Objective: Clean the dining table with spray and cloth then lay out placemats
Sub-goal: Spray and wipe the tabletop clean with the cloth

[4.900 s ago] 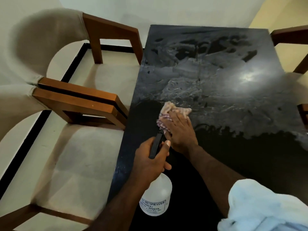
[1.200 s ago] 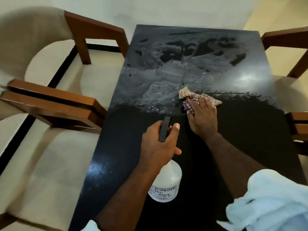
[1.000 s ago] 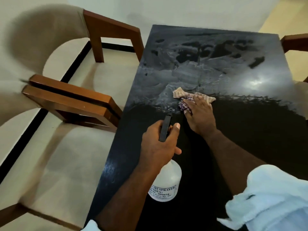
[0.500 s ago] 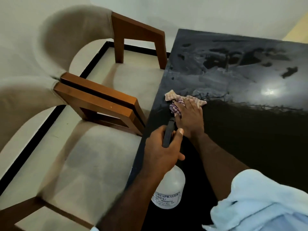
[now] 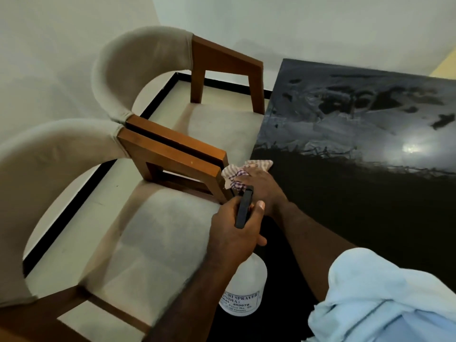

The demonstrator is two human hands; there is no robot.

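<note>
The black dining table fills the right side; its far half carries grey wet smears, its near half looks dark and wiped. My right hand presses a checked pink cloth flat at the table's left edge. My left hand grips the black trigger head of a white spray bottle, held upright just above the near left part of the table. No placemats are in view.
Two wooden armchairs with beige upholstery stand along the table's left side, the near chair and the far chair; the near chair's arm almost touches the cloth. A white wall is behind. My light blue sleeve covers the lower right.
My right hand has swept the cloth leftward across the table to its left edge, widening the wiped dark area. My left hand keeps hold of the spray bottle. The view has swung left.
</note>
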